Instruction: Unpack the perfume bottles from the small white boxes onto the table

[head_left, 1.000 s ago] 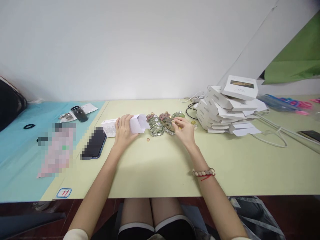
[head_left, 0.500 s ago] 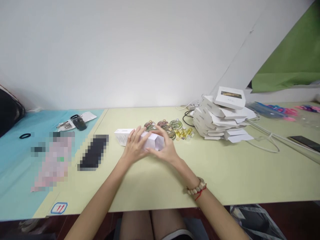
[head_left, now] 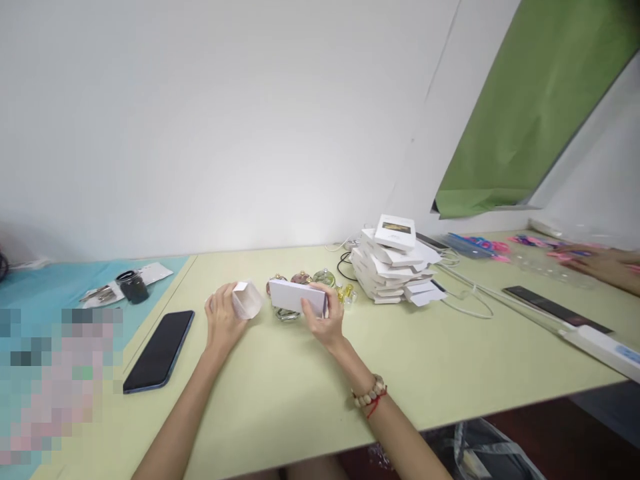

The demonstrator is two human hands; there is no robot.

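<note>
My left hand (head_left: 221, 321) grips a small white box sleeve (head_left: 247, 299), its open end turned toward me. My right hand (head_left: 326, 321) holds a longer white box (head_left: 298, 297) by its near end, just above the table. The two white pieces are apart, a short gap between them. Behind them sit several round glass bottles (head_left: 301, 279) and small gold caps (head_left: 346, 293) on the pale green table (head_left: 450, 360).
A stack of flat white boxes (head_left: 393, 263) stands right of the bottles, with cables beside it. A dark phone (head_left: 160, 349) lies at left near a blue mat (head_left: 45, 293). Another person's hand (head_left: 597, 263) rests at far right by pink items and a long white device (head_left: 600, 343).
Both hands came together on the white box, then drew apart, the left with the sleeve and the right with the longer box. The view swung right and up.
</note>
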